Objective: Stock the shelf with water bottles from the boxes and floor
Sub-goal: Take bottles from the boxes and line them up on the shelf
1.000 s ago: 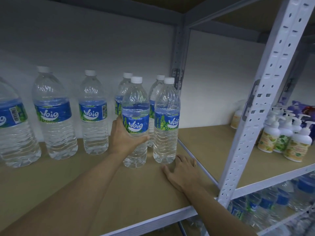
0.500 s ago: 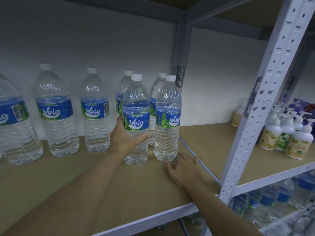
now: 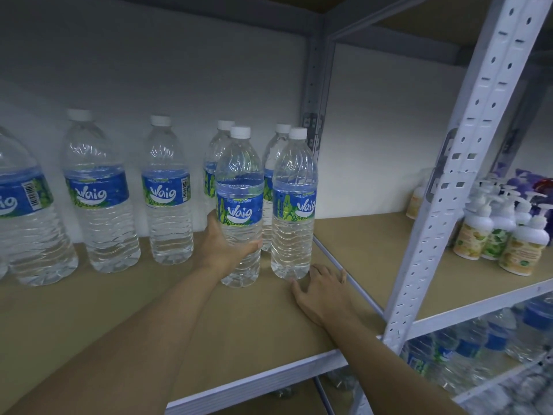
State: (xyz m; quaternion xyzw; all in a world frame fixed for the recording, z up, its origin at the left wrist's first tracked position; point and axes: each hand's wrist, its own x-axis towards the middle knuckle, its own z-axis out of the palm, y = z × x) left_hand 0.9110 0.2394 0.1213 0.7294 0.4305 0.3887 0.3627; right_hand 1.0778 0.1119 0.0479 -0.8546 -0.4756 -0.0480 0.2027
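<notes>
The left hand (image 3: 223, 245) grasps a bottle (image 3: 239, 187) standing near the right edge of the shelf (image 3: 134, 324). The right hand (image 3: 324, 292) lies flat, released. More bottles (image 3: 98, 190) line the back edge; the front apparently awaits stock.

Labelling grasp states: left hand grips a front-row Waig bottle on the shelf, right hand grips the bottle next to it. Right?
Not quite. The head view shows the left hand gripping the front-row Waig bottle, but the right hand grips nothing: it rests open on the shelf board, by the base of the neighbouring bottle.
</notes>
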